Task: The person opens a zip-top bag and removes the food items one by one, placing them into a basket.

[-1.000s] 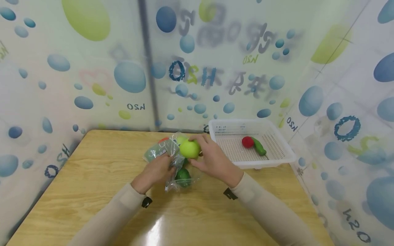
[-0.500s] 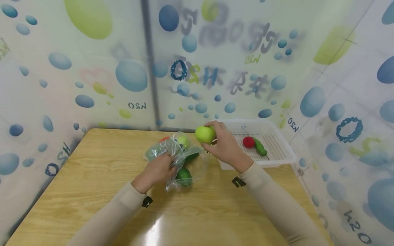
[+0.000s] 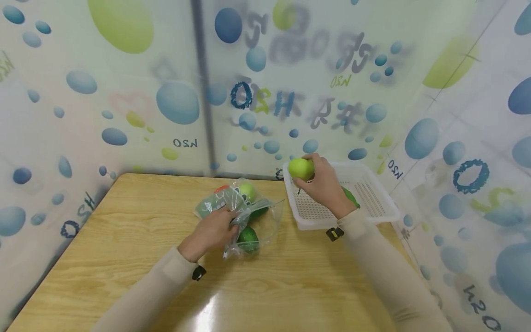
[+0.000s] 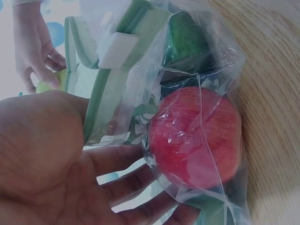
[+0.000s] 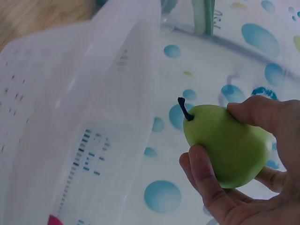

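My right hand grips a green pear over the left part of the white plastic basket. In the right wrist view, fingers and thumb surround the pear, its dark stem pointing up-left. My left hand holds the edge of a clear zip bag on the table. Inside the bag are a red apple, a dark green piece, a pale green round fruit and a dark green, bumpy one. The left thumb's tip is hidden behind the bag's rim.
Partly behind my right wrist, a green pepper lies in the basket. A bit of something red shows in the right wrist view. The wooden table meets patterned walls at the back and right.
My right hand has carried the pear out of the bag's mouth, rightward and up over the basket. The red thing in the basket is now hidden in the head view. My left hand stays put.
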`<state>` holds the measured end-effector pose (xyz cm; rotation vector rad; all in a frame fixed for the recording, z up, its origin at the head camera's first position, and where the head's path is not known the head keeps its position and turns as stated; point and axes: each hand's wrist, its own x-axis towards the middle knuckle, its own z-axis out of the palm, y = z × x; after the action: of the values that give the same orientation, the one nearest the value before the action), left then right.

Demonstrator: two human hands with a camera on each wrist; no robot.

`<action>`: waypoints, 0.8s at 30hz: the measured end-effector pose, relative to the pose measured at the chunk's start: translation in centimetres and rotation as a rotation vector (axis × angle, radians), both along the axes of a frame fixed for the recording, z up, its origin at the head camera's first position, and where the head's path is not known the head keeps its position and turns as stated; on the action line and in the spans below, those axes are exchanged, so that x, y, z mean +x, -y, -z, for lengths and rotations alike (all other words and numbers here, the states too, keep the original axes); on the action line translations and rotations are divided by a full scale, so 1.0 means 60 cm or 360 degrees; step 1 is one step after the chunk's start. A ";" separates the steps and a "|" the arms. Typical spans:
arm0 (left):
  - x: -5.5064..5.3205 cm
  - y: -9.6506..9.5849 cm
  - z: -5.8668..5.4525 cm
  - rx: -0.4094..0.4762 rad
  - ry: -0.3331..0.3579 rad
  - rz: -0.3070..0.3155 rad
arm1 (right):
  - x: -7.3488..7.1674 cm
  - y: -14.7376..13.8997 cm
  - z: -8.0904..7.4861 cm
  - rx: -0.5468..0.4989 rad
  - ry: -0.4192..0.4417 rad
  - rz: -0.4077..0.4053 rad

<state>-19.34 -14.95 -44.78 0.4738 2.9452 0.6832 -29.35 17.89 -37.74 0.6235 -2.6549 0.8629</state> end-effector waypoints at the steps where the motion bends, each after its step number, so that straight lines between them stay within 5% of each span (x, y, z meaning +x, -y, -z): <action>1: 0.000 0.000 0.000 0.0002 0.0000 -0.0003 | -0.005 -0.006 0.001 0.0018 0.0020 0.0029; 14: 0.004 -0.003 -0.006 -0.0016 0.0012 0.0014 | -0.054 -0.073 0.023 0.0418 0.0549 0.0267; 24: 0.006 -0.004 -0.006 -0.0031 0.0010 0.0001 | -0.065 -0.107 0.023 0.0618 0.0711 0.0229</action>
<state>-19.00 -14.73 -44.40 0.4700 2.9427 0.6537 -33.26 24.28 -39.13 0.3399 -3.2652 0.4896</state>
